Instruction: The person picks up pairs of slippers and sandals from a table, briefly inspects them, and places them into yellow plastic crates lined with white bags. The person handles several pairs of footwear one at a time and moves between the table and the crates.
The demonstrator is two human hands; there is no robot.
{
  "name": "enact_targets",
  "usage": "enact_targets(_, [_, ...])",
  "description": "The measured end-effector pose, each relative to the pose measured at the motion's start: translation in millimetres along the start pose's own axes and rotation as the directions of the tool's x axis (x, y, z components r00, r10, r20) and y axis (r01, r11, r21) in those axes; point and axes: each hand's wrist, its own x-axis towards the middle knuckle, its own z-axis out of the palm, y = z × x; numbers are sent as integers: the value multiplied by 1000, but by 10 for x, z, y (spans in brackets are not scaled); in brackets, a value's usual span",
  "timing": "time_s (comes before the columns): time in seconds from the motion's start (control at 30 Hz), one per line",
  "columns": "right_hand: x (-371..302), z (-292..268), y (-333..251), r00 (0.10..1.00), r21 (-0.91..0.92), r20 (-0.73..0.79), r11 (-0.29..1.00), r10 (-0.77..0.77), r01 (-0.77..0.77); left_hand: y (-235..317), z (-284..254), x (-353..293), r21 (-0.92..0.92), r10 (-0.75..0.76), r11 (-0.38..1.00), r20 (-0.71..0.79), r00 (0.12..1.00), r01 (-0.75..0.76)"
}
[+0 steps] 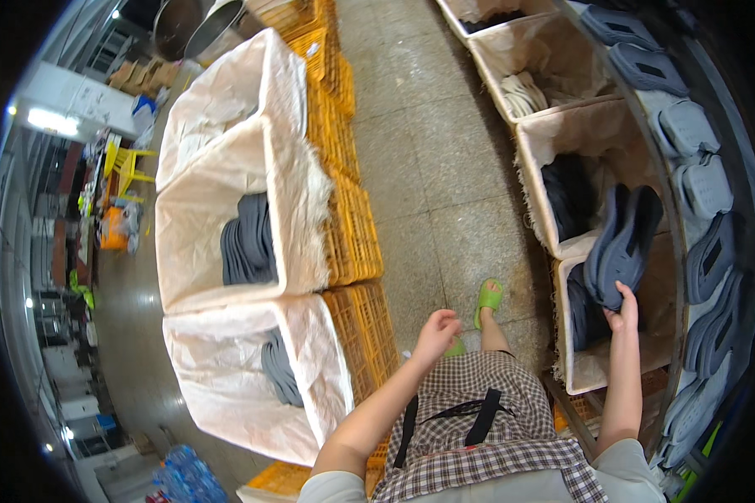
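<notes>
My right hand (pixel 622 312) grips a small bunch of dark grey shoe soles (pixel 619 251) by one end. They are held upright over the near bin (pixel 572 369) of the right row, where more dark soles (pixel 585 312) lie. My left hand (pixel 438 332) hovers in front of my checked apron, its fingers loosely curled and apart, with nothing seen in it. Dark soles (pixel 249 241) stand stacked in a cloth-lined bin (pixel 201 210) on the left, and grey soles (pixel 280 367) lie in the bin (pixel 218 352) nearer me.
Yellow plastic crates (pixel 356 235) support the left bins. At far right, a rack (pixel 678 201) carries grey soles (pixel 710 256). Pale pieces (pixel 524 95) lie in a farther right bin. A concrete aisle (pixel 428 151) runs between the rows; my green slipper (pixel 488 298) is on it.
</notes>
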Motion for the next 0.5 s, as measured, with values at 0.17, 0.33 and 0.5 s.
enact_targets(0.17, [-83, -486, -46, 996, 1, 67, 998, -58, 58, -745, -567, -540, -32, -99, 995, -186, 978, 94])
enact_targets(0.33, [-221, -1341, 33, 904, -296, -353, 946, -240, 136, -1363, -722, -913, -185, -224, 967, -295, 929, 175])
enact_targets(0.5, [-89, -2033, -394, 721, -425, -647, 902, -247, -73, -2100, -437, -981, -203, -320, 943, -350, 881, 262])
